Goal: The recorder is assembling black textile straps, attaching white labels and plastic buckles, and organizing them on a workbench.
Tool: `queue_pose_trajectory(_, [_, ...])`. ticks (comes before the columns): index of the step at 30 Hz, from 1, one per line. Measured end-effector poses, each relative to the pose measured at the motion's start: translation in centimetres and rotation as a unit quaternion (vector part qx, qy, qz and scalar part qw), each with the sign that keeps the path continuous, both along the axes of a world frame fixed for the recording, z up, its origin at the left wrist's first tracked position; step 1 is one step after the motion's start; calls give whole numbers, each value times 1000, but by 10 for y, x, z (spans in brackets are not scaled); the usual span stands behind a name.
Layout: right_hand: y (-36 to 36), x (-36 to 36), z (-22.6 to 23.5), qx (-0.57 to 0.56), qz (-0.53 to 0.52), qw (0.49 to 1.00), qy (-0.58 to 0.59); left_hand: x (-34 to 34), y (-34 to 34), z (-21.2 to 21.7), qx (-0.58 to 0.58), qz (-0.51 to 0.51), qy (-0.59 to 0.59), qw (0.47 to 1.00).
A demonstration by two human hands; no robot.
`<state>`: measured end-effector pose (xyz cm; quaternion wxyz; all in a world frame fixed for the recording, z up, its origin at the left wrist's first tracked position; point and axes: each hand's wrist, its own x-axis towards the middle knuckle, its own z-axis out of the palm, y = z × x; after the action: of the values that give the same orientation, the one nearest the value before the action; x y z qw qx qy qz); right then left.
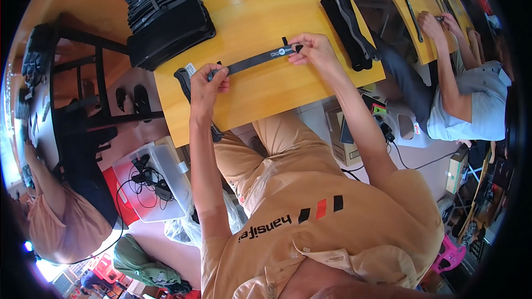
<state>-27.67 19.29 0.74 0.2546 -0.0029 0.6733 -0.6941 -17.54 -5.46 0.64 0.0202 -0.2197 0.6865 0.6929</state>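
A dark grey strap (252,62) with a pale printed patch near its right end is stretched between my hands, above the yellow table (266,97). My left hand (208,84) pinches its left end between thumb and fingers. At the other end, my right hand (313,52) grips it close to the printed patch, where a small black tab sticks up. Beside my left wrist, another dark strap (183,82) with a white tag lies at the table's edge; my forearm covers part of it.
A tall stack of black straps (166,19) stands at the far left of the table. More dark straps (349,30) lie along its right edge. Below left sits a clear plastic bin (158,182) with black cables. Co-workers sit at tables on both sides, one in a light blue shirt (468,102).
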Motion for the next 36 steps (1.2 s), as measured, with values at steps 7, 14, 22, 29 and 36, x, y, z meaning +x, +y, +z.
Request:
queue_pose_trajectory(7, [-9, -30, -19, 171, 22, 976, 133, -17, -5, -1, -37, 29, -3, 999])
queue_pose_trajectory(14, [-20, -43, -12, 191, 22, 976, 102, -34, -17, -28, -110, 65, 7, 992])
queue_pose_trajectory(22, [-24, -41, -29, 253, -23, 948, 192, -29, -11, -22, -344, 91, -21, 934])
queue_pose_trajectory(29, [-23, -40, -36, 257, -38, 930, 261, -30, -17, -29, -295, 70, -40, 952])
queue_pose_trajectory(36, [-25, -41, -33, 303, 18, 912, 275, -30, -18, -30, -280, 60, -41, 957])
